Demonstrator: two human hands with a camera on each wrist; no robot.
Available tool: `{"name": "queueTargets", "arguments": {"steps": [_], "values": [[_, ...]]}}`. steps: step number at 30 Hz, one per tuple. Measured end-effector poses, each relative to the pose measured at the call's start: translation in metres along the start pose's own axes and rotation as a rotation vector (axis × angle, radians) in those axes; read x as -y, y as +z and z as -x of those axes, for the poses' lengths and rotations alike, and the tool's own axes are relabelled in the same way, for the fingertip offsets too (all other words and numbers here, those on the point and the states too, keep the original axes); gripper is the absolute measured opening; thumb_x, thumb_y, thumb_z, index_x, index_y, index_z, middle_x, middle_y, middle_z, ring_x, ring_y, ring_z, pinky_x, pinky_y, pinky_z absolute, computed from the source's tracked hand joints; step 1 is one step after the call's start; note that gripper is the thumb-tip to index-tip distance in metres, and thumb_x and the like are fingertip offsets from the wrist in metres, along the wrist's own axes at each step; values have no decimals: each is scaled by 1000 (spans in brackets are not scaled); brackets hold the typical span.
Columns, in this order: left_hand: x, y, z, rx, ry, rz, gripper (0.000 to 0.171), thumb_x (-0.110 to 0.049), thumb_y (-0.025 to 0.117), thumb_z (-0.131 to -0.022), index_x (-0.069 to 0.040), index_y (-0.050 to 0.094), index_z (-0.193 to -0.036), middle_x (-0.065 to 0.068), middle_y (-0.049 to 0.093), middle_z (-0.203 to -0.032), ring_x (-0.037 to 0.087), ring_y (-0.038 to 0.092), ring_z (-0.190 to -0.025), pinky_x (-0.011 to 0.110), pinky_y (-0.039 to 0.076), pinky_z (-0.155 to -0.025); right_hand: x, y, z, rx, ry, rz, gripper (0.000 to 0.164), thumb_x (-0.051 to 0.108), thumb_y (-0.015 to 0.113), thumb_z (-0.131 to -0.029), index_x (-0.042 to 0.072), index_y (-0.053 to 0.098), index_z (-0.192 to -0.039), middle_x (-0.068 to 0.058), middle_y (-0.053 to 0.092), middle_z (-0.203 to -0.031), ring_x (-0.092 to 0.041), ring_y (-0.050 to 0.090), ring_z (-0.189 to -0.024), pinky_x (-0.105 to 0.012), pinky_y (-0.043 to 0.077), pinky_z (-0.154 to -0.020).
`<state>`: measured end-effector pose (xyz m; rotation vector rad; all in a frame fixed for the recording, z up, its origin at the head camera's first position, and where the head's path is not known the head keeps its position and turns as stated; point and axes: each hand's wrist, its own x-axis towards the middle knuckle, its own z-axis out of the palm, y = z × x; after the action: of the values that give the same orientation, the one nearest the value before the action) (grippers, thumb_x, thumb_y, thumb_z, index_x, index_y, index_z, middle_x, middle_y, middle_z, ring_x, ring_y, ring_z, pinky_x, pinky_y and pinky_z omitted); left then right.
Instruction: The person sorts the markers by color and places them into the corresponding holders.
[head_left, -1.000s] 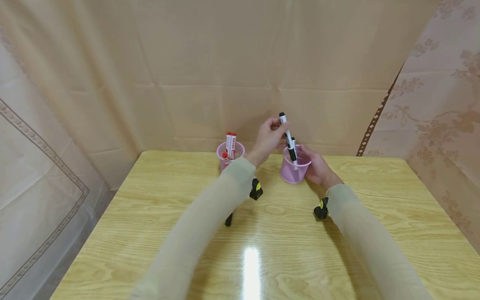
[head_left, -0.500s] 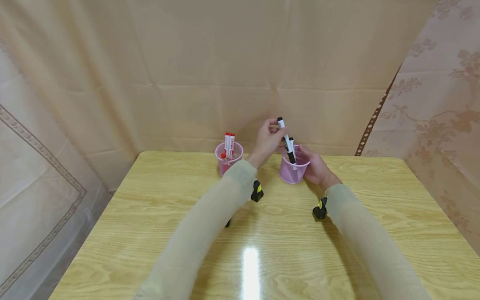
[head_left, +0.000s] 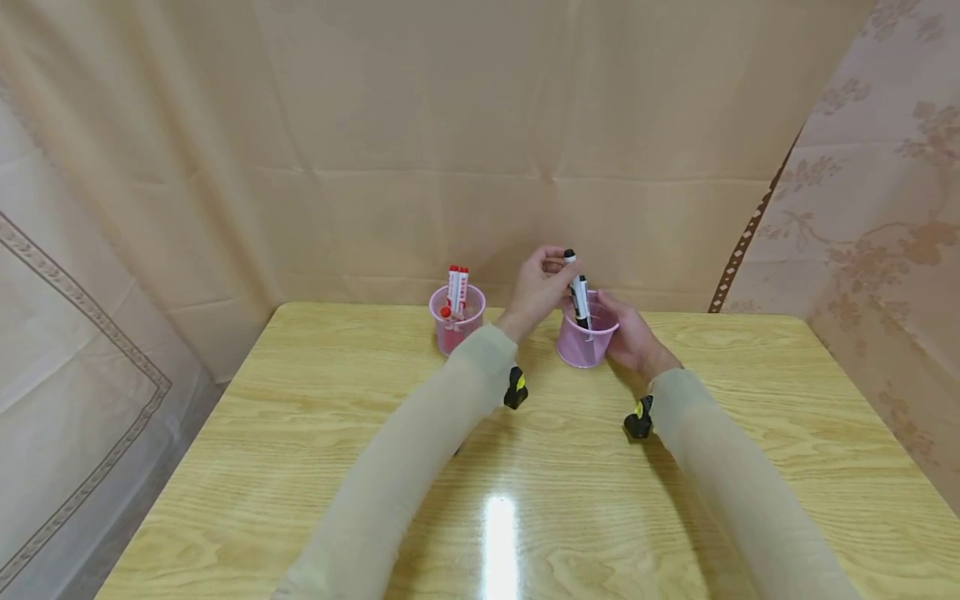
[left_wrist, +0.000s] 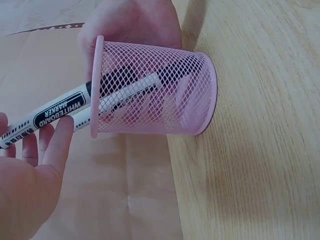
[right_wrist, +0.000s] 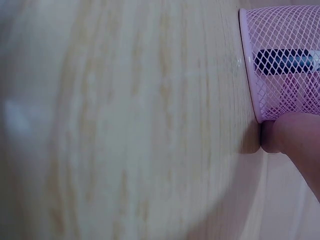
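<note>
My left hand (head_left: pixel 542 287) pinches a black-capped whiteboard marker (left_wrist: pixel 62 107) near its upper end. The marker slants cap-down into a pink mesh pen cup (head_left: pixel 585 346); in the left wrist view its black cap is inside the rim. A second black-capped marker (left_wrist: pixel 135 90) leans in the same cup, cap toward the bottom. My right hand (head_left: pixel 636 335) grips this cup from its right side, and the cup stands upright on the table. In the right wrist view only part of the hand shows against the cup (right_wrist: pixel 252 85), with a dark cap behind the mesh.
Left of my left hand stands another pink mesh cup (head_left: pixel 448 340) holding several red-capped markers (head_left: pixel 453 287). The tip of a dark object (head_left: pixel 457 451) shows from under my left sleeve; the rest is hidden. A beige curtain (head_left: pixel 420 167) hangs behind the wooden table (head_left: pixel 570 500).
My left hand has lowered the marker deeper into the right-hand cup. My right hand has stayed on that cup. The dark object by my left sleeve has become more covered.
</note>
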<state>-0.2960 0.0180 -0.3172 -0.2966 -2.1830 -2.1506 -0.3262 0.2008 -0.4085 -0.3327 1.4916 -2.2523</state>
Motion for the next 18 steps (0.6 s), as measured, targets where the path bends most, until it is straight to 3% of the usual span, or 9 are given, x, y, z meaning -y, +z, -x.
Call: {"name": "queueTargets", "arguments": {"steps": [3, 12, 18], "values": [[2, -1, 0, 16, 20, -3, 31, -18, 67, -90, -8, 53, -116, 12, 58, -103, 18, 59, -84, 37, 56, -72, 0, 1, 0, -10, 5, -9, 35, 35, 30, -104, 14, 56, -116, -2, 64, -111, -18, 57, -101, -33, 41, -91], [7, -2, 3, 15, 99, -105, 26, -6, 71, -84, -4, 59, -106, 6, 62, -96, 17, 60, -86, 23, 52, -73, -2, 0, 0, -9, -13, -22, 35, 34, 31, -104, 15, 60, -113, -3, 64, -110, -17, 58, -100, -31, 44, -90], [7, -4, 4, 56, 106, -147, 30, -1, 71, -81, -3, 60, -108, 7, 62, -98, 21, 62, -87, 22, 51, -76, -2, 1, 1, -8, -9, -16, 34, 35, 32, -104, 16, 58, -114, -3, 62, -108, -18, 57, -99, -32, 45, -89]]}}
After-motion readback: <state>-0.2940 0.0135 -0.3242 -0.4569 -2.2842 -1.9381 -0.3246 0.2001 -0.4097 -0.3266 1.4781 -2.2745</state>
